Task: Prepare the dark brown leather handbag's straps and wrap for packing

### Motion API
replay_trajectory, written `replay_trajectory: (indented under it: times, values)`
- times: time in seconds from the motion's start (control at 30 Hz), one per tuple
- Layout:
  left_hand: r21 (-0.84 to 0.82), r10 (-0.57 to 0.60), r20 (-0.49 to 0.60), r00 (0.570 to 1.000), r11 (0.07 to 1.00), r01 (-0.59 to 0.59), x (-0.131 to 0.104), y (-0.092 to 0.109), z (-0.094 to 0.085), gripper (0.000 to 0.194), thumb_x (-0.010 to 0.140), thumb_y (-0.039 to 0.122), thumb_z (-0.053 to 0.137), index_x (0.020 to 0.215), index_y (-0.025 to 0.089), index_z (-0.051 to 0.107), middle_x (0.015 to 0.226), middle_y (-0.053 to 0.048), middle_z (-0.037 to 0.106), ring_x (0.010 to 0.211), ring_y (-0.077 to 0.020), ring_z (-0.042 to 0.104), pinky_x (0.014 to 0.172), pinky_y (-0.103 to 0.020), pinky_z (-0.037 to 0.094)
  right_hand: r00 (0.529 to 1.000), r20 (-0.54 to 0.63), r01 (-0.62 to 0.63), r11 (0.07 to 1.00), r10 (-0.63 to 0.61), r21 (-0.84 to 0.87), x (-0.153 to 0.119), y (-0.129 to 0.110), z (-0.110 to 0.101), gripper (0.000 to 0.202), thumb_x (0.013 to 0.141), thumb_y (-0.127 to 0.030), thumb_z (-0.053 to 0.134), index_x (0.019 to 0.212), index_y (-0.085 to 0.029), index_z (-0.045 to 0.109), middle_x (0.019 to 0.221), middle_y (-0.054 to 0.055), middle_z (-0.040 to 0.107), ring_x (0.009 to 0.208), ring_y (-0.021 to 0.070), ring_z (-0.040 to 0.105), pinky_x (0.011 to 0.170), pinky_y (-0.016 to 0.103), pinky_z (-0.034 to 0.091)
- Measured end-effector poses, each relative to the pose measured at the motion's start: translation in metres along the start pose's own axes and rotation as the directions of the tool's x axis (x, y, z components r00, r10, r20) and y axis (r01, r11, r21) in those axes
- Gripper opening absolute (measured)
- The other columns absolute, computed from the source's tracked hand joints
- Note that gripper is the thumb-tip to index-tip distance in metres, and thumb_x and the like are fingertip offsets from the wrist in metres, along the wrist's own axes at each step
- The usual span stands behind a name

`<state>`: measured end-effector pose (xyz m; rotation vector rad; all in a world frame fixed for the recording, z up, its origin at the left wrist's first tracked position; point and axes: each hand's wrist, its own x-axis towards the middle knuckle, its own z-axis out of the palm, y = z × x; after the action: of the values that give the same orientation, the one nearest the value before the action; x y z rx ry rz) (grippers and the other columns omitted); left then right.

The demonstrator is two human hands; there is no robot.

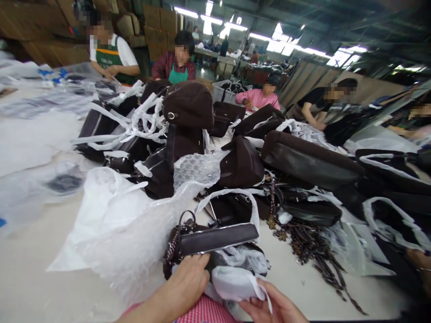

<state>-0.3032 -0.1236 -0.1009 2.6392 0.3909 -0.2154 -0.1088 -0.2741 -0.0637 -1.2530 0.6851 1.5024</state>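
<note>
A small dark brown handbag (218, 238) lies directly before me, its zipped top toward the far side and a braided cord at its left end. Over its near side my left hand (192, 274) curls its fingers, gripping the bag; the fingertips are partly hidden. My right hand (269, 304) pinches a loose end of white wrapping (235, 283), which covers a bundled part at the bag's near edge. More crumpled white wrapping shows between this bundle and the zipped top. What lies inside the wrapping is hidden.
Bubble wrap (134, 246) and a white bag (104, 202) lie to the left. Dark handbags (188, 105) are piled beyond. Braided cords with metal clasps (306, 242) lie at the right. Several co-workers, one in a green apron (111, 58), stand around the table.
</note>
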Motion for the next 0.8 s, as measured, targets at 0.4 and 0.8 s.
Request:
replay_trajectory:
  times: [0.4,0.8]
  values:
    - [-0.03,-0.146,0.191,0.971,0.987,0.155,0.01,0.01,-0.028,0.031,0.099,0.01,0.042,0.095,0.015,0.072,0.112,-0.012,0.067,0.107,-0.0281,0.066,0.093,-0.044,0.056,0.998,0.008,0.064,0.961,-0.064,-0.269,0.058,0.022,0.049,0.024,0.094,-0.016,0.061,0.07,-0.011,0.063,0.054,0.004,0.067,0.046,0.0103,0.064,0.045,0.012,0.05]
    - [-0.215,-0.006,-0.35,0.937,0.974,-0.074,-0.03,-0.026,0.008,0.088,0.097,0.029,0.057,0.159,0.026,-0.006,0.153,-0.02,0.046,0.138,-0.0289,0.049,0.11,-0.042,0.049,0.511,0.621,0.645,-0.212,-0.594,-0.734,0.008,-0.051,0.005,0.033,0.092,-0.05,0.06,0.098,-0.02,0.071,0.108,0.013,0.07,0.102,0.0285,0.068,0.082,0.034,0.058]
